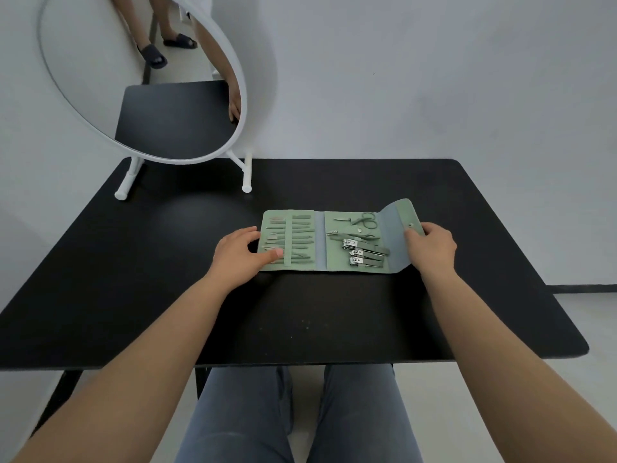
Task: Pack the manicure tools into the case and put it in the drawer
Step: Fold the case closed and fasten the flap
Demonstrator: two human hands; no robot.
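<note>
In the head view we see the green case point(320, 242) lying open and flat on the black table point(334, 312). Its left panel holds slim tools in loops; the middle panel carries small scissors point(365, 219) and three steel nail clippers point(365, 253). The left hand point(238, 250) rests on the left panel, fingers slightly spread. The right hand point(432, 245) pinches the raised flap with its snap point(411, 224). A round white mirror point(143, 78) stands behind.
</note>
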